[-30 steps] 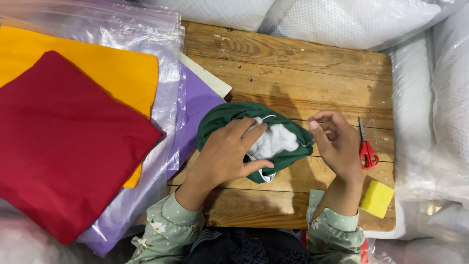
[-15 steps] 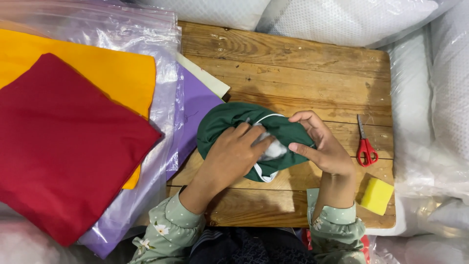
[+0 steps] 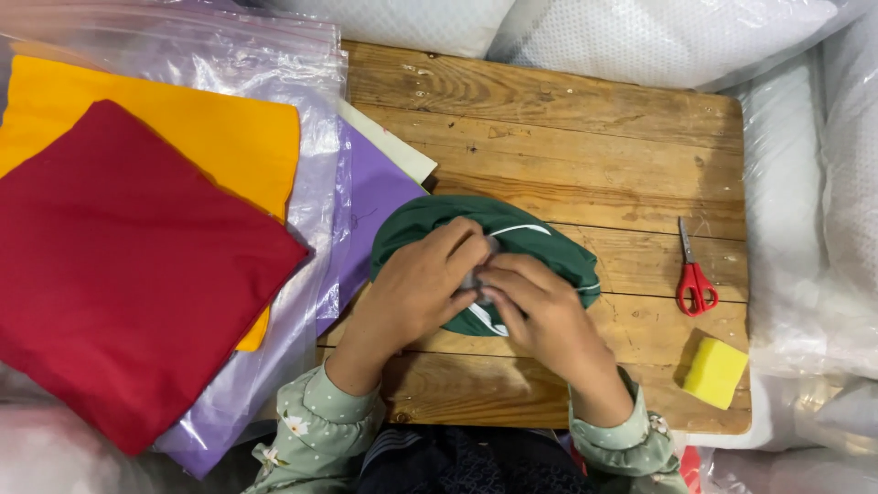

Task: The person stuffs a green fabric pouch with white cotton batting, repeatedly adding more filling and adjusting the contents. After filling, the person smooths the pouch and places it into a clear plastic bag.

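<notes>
Your green fabric pouch [image 3: 540, 242] lies mid-table [image 3: 585, 137], with both hands together on it: left hand [image 3: 425, 284] and right hand [image 3: 540, 311] pinch its opening. Red scissors [image 3: 695, 279] and a yellow sponge [image 3: 715, 370] sit right of the pouch.

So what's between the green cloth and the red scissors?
Nothing: the head view shows only bare wooden board between the green cloth and the red scissors.

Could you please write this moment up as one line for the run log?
left hand: on green fabric pouch | right hand: pinching pouch opening | scissors, yellow sponge: untouched
</notes>
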